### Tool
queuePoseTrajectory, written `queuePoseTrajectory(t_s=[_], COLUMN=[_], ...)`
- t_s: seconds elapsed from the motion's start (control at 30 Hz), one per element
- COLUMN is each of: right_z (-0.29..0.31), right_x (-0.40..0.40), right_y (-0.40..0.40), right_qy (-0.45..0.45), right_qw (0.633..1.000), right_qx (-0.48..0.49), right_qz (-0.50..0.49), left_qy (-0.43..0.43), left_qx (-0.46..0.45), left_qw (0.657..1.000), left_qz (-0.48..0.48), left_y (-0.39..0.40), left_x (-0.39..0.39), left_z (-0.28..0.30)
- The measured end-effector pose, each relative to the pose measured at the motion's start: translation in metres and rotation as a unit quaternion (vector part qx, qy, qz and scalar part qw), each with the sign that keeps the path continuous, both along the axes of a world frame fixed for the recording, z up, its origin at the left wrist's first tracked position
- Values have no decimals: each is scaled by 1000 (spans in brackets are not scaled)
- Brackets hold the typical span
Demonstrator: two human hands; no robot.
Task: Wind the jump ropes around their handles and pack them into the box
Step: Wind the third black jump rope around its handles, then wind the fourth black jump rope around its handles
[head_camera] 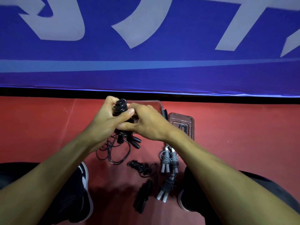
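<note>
Nearest the camera, two dark-trousered knees and black-and-white shoes (85,179) frame a strip of red floor (235,135). Between them lie a black jump rope with its cord wound round its handles (142,192) and a grey wound jump rope (167,187). Just beyond sit a second grey wound rope (169,159), a small tangle of coiled black cord (139,167), and a loose black rope with unwound loops (113,150).

Above that loose rope, the left hand (105,120) curls its fingers around a black bundle of handles wrapped in thick cord (120,106), held upright. The right hand (146,122) meets it, thumb and fingers pinching at the cord on the bundle.

Behind the hands stands a clear plastic box (155,104), and beside it on the right a clear ridged lid (183,124) lies flat. Farthest off hangs a blue banner with pale lettering (146,38).
</note>
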State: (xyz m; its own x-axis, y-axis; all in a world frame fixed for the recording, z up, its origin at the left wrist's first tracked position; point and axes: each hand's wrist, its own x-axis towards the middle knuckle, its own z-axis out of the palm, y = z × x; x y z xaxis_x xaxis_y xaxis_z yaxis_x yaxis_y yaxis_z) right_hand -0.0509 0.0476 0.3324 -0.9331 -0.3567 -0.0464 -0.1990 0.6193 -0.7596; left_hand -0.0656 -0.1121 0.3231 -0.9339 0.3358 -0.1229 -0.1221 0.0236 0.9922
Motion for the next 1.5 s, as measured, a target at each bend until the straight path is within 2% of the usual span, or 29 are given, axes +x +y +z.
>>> queuePoseTrajectory(t_s=[0.13,0.2,0.37,0.47,0.6,0.73,0.9,1.2,1.37,1.5], right_z=[-4,-6,-10,-10,-4,-13,-34,-115,-175,-213], right_x=[-5,-5,-5,-9,-5,0,11,22,17,18], right_y=[9,11,8,9,8,9,27,61,69,73], right_qy=[-12,-7,6,-2,-15,7,-27,-191,-212,-233], right_qw=[999,999,1000,995,993,994,989,926,896,869], right_qx=[25,24,-5,-49,-75,-45,-28,-133,-172,-174], right_qz=[21,25,-25,-88,-93,-99,-143,-296,-350,-401], left_qy=[-58,-49,35,51,59,53,-27,-131,-143,-176], left_qx=[61,58,-9,-21,-20,-28,-55,-96,-138,-126], left_qw=[993,991,999,998,996,997,998,980,969,967], left_qz=[-87,-112,-38,21,62,57,14,-118,-148,-138], left_y=[-10,-13,-12,-11,-7,6,10,47,66,82], left_x=[-5,-9,-12,-14,-12,-12,-13,-4,-9,-7], left_z=[-1,-2,-5,-3,2,-5,-26,-86,-121,-158])
